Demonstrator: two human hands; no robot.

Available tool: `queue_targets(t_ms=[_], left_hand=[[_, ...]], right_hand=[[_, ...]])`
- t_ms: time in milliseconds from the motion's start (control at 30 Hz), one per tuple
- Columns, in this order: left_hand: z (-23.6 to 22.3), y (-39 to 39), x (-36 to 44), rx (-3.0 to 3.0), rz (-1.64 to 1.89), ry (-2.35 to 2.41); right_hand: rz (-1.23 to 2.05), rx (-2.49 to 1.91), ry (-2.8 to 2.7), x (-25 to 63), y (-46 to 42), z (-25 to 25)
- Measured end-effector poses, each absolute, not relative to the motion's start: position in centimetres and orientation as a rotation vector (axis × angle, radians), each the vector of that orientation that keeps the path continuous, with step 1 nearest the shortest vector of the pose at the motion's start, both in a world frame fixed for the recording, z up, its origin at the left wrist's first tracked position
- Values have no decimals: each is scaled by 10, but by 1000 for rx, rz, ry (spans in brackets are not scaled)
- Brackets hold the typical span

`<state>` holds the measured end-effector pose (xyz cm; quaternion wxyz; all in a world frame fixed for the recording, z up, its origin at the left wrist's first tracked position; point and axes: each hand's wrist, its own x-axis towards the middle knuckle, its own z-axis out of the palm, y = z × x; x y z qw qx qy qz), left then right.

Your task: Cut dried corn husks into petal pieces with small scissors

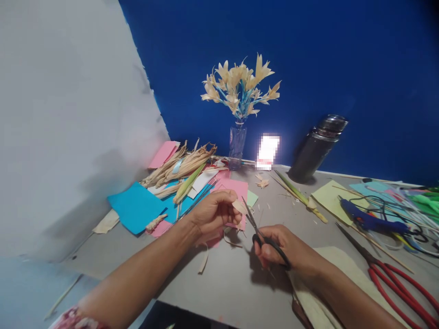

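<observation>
Far left, we note a bright blue square paper sheet (135, 206), then a tan bundle of dried husks (187, 168), probably laid aside within reach. Our left hand (214, 208) pinches a small, pale, thin husk-like piece (239, 206) in its fingertips, presumably to present its edge. It sits between our hands, beside the slim black-handled metal scissors (253, 220); blade contact unclear. Our right hand (281, 242) grips their handles, blades angled up, likely for control. Farther right: blue glue gun (377, 219), large red-handled scissors (398, 278), both unheld.
</observation>
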<state>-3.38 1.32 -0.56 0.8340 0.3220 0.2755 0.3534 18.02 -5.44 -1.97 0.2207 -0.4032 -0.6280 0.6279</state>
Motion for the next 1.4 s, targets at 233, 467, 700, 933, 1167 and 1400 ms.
queue_targets(t_ms=[233,467,700,933,1167,1400], left_hand=[[-6,15,-35,765,768,555],[-5,13,-37,808,788,547],[-6,18,-42,916,789,531],[-6,20,-44,965,797,493],[1,19,-46,1025,845,590],[-1,20,-48,1046,855,583]], right_hand=[[1706,-1152,-1748,180,-54,-19],[1719,-1188,-1714,179,-53,-22],[1757,-1186,-1674,180,-54,-22],[1755,-1199,-1662,179,-55,-22],[1733,-1238,-1626,180,-56,-23],[1759,-1302,-1524,178,-57,-24]])
